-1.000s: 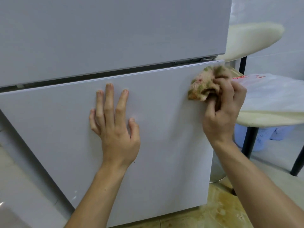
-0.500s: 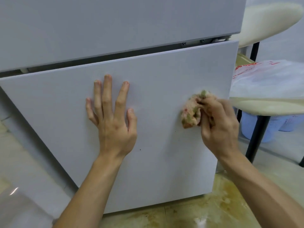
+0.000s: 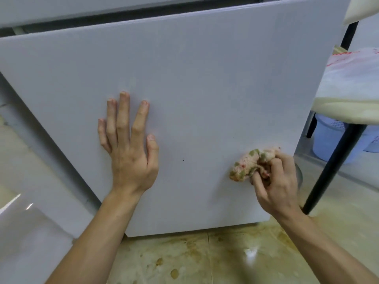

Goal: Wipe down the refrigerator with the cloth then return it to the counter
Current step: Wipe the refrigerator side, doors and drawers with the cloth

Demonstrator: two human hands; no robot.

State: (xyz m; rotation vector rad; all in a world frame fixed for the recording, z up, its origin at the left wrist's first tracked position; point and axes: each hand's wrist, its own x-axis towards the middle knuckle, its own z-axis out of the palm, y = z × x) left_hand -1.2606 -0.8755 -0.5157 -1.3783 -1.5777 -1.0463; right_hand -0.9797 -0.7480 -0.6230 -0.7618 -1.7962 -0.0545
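Head view, refrigerator: its lower door (image 3: 205, 78) fills most of the frame as a flat, pale panel, with a dark gap along the top edge.
Head view, cloth: the cloth (image 3: 246, 166), pinkish with green flecks, is bunched into a wad and pressed against the door near its lower right corner.
Head view, right hand: the right hand (image 3: 276, 181) has its fingers curled round the wad, whose free end pokes out to the left across the door.
Head view, left hand: the left hand (image 3: 131, 158) lies flat on the door left of its middle, fingers straight and spread, holding nothing.
Handling: the cloth looks soft, light and limp, so it can likely be gripped anywhere. Bunched in the palm it makes a firm pad that should slide easily on the smooth, stiff panel.
Beside the door: a stained floor (image 3: 205, 259) lies below it, and a black table leg (image 3: 332, 160) and a blue basket (image 3: 328, 138) stand to its right.
Stage: wiping appears to be underway, and the counter is not in view.
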